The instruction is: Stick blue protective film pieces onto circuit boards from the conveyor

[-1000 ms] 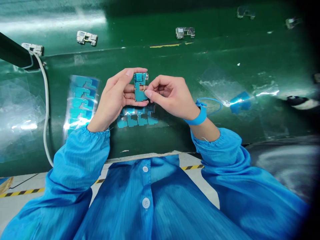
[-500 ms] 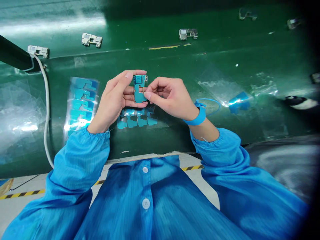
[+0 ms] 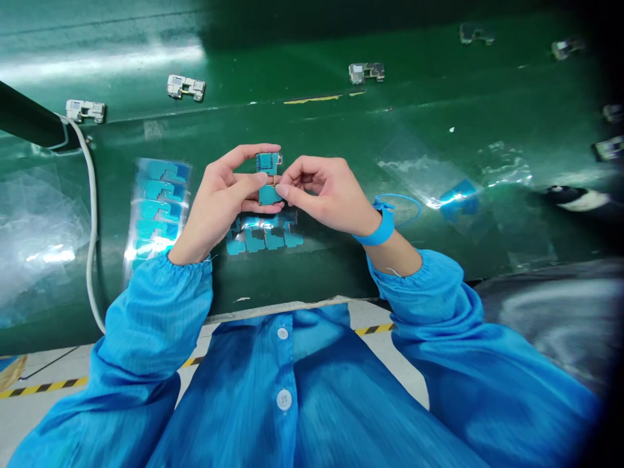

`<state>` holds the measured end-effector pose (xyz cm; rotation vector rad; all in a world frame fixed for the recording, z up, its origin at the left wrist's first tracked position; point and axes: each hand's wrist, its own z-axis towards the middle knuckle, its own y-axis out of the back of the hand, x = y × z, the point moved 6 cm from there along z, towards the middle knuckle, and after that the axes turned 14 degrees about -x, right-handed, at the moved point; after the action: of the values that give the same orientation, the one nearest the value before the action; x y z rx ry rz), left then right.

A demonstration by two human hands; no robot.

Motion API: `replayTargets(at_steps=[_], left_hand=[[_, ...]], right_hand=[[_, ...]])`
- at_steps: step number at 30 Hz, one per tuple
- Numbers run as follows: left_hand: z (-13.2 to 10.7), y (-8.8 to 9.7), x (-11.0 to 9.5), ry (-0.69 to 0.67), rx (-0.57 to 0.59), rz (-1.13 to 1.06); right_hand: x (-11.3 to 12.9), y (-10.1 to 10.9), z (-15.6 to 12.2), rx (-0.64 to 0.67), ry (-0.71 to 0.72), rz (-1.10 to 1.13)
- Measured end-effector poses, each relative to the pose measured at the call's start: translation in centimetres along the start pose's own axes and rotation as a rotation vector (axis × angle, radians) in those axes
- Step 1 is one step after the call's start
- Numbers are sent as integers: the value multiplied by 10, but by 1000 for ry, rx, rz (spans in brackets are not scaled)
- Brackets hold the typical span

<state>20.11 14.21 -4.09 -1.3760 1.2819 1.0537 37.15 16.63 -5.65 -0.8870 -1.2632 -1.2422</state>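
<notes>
My left hand (image 3: 214, 198) holds a small circuit board (image 3: 268, 194) with a blue-green face. Its fingers support the board from behind and at the ends, and the thumb presses on the middle. At the board's right edge, my right hand (image 3: 324, 195) pinches with thumb and forefinger; any small piece between those fingertips is hidden. Just below the hands, a clear sheet of blue cut-out film stickers (image 3: 264, 242) lies on the green work surface. A second sheet of blue film stickers (image 3: 158, 211) lies left of my left hand.
Several metal-and-board modules (image 3: 186, 87) lie spaced along the far side of the green surface (image 3: 302, 273). A grey cable (image 3: 91, 214) runs down the left from a dark post (image 3: 29, 117). Clear plastic sheets (image 3: 39, 240) lie at left, and a blue film piece (image 3: 459, 200) at right.
My left thumb has come down from the board's upper end onto its middle. The right fingertips stay at the board's right edge. Modules on the far side appear slightly shifted.
</notes>
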Motion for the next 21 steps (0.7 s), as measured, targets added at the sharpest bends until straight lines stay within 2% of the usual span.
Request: replayTargets(at_steps=[16,21], left_hand=[[3,1,3,28,-17,-38],[5,2,4,4,43,-46]], right_hand=[[2,1,0,-24,19,-18],[3,2,0,-29,32,-28]])
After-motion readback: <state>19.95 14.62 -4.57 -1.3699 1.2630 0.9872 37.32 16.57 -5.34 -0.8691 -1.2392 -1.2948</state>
